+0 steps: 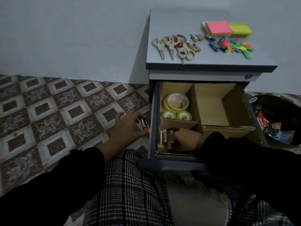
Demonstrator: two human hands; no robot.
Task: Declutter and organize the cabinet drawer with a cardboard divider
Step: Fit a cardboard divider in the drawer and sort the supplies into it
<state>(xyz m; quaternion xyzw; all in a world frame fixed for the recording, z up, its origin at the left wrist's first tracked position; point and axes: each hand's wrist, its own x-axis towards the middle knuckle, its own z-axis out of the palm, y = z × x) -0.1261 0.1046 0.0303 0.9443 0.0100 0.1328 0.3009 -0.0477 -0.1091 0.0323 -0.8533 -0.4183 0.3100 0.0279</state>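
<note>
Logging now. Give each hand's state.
Left hand: holds batteries.
Right hand: in the drawer, grip cannot be told.

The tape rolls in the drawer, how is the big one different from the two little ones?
The big tape roll is much wider than the two small tape rolls and lies behind them, farther back in the compartment. It shows reddish print inside its ring; the small ones look plain. All three are clear yellowish tape and share one cardboard divider compartment.
</note>
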